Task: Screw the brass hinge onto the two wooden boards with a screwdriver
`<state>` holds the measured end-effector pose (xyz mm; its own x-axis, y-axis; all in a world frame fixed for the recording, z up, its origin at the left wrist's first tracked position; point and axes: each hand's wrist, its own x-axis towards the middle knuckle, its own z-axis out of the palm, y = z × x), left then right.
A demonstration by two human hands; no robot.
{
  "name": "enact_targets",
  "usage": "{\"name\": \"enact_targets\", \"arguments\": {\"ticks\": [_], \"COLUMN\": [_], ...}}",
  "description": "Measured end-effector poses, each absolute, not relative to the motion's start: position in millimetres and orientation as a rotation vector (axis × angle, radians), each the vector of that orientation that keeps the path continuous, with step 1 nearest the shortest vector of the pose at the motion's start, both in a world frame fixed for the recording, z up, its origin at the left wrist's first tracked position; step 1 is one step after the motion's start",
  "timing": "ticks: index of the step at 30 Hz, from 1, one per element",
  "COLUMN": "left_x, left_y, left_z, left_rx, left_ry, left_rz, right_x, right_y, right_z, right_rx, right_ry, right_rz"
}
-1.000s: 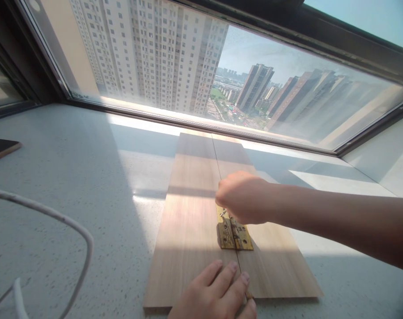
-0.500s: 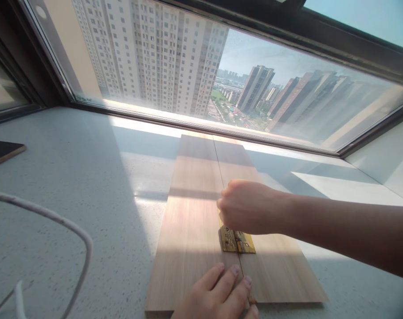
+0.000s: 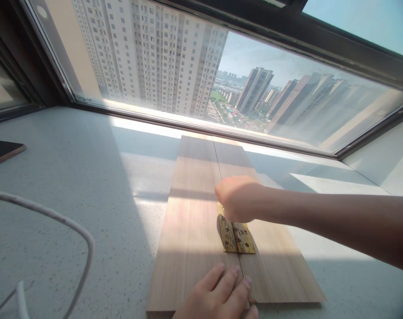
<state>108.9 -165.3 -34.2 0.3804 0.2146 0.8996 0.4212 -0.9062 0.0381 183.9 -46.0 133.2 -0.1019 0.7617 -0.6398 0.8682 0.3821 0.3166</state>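
Two pale wooden boards lie side by side, the left board (image 3: pixel 184 212) and the right board (image 3: pixel 287 270), with a thin seam between them. A brass-coloured hinge (image 3: pixel 231 239) lies flat across the seam, with screw holes showing in its near part. My right hand (image 3: pixel 239 199) is closed over the hinge's far end. Its fingertips, and whatever they may hold, are hidden. My left hand (image 3: pixel 217 292) rests flat on the boards by the seam, nearer to me than the hinge, fingers stretched out. A small brownish bit (image 3: pixel 252 301) shows beside its fingers.
The boards lie on a speckled white sill (image 3: pixel 121 230) before a dark-framed window (image 3: pixel 201 126). A white cable (image 3: pixel 84 239) loops at the left. Farther left lies a dark phone (image 3: pixel 3 152). A white wall (image 3: pixel 387 155) stands at the right.
My right hand has turned and shifted slightly up and left, so more of the hinge shows. My left hand and the boards have hardly moved.
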Motion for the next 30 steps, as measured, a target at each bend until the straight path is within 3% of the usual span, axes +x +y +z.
{"name": "enact_targets", "arguments": {"ticks": [3,10,14,20,26,30], "left_x": [111,112,105,101,99,98], "left_y": [-166,-166,-166,-166,-167,-168], "left_z": [-34,-33,-30,-26,-22,-20], "left_rx": [-2.397,-2.376,-2.490,-2.540,-2.568,-2.576], "left_ry": [-0.612,-0.628,-0.537,-0.547,-0.527,-0.533], "left_rz": [-1.588,-1.624,-1.507,-1.465,-1.410,-1.409], "right_x": [192,213,212,197,192,189], "right_y": [-48,-67,-65,-58,-51,-49], "right_z": [135,135,134,139,135,133], "right_rx": [1.340,0.555,0.397,0.722,1.492,1.518], "right_ry": [1.889,2.274,2.270,2.110,1.847,1.805], "right_rz": [-0.126,0.237,0.244,0.075,-0.175,-0.190]}}
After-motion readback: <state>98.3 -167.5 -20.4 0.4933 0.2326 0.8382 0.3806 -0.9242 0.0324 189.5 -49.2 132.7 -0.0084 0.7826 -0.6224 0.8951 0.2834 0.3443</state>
